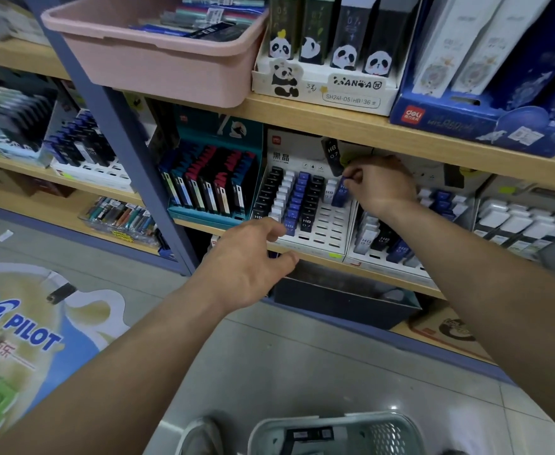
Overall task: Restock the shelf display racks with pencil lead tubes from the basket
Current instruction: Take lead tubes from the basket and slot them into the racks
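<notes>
White display rack point(330, 224) on middle shelf; left columns filled with upright lead tubes point(297, 198). One blue tube point(337, 193) upright, far right column. Grey basket point(397, 435) near, on floor.

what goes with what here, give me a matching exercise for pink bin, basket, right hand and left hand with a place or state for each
Things
1. pink bin
2. basket
3. right hand
4. left hand

Places or states
A. on the floor, at the bottom of the view
B. pinches a blue tube at the back of the white rack
C. on the upper shelf, left of the panda box
D. open, at the white rack's front edge

Pairs: 1-C, 2-A, 3-B, 4-D
</notes>
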Motion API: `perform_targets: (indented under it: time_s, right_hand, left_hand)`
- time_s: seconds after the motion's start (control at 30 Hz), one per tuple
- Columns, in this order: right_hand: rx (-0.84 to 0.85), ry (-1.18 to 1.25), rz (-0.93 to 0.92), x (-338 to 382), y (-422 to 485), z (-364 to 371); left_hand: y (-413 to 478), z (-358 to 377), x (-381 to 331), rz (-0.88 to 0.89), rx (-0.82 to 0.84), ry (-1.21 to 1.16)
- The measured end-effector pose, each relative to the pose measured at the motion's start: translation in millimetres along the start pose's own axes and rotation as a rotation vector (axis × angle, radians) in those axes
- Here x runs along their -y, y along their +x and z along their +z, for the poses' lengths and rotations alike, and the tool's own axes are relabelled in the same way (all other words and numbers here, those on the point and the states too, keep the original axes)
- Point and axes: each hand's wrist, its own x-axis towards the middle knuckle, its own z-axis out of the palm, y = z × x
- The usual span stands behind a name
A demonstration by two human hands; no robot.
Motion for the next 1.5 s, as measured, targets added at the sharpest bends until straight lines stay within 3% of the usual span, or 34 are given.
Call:
perform_targets:
  time_s: [0.2,0.6,0.83,0.97,1.2,1.5]
  right_hand:
    - [-0.057,0.015,0.016,-6.6,2.4,4.5]
    - [0.089,-0.172,-0.036,0.1,0.3,-2.6]
    - [0.203,-0.111,-0.029,12.4,-11.5,-14.1]
    - [0.051,-0.071,-0.117,24.8,-59.6,-28.8]
    - [0.043,0.034,-0.185,14.1,-192.2,-54.1]
    - [0.498,0.292,0.097,-61.8,-348.9,16.5]
  left_hand:
    - [0.6,-2.1,6.4,-0.005,-0.023,-0.059]
    - [-0.8,3.2,11.5,0.014,-0.007,-0.041]
    - [-8.3,3.4,1.6,0.052,0.012,-0.007]
    - [-24.2,16.8,-6.8,0.110,0.081,0.117]
    - [-65.8,76.0,-1.8,0.181,0.249,0.358]
    - [-160.1,196.2,52.4,0.116,0.492,0.412]
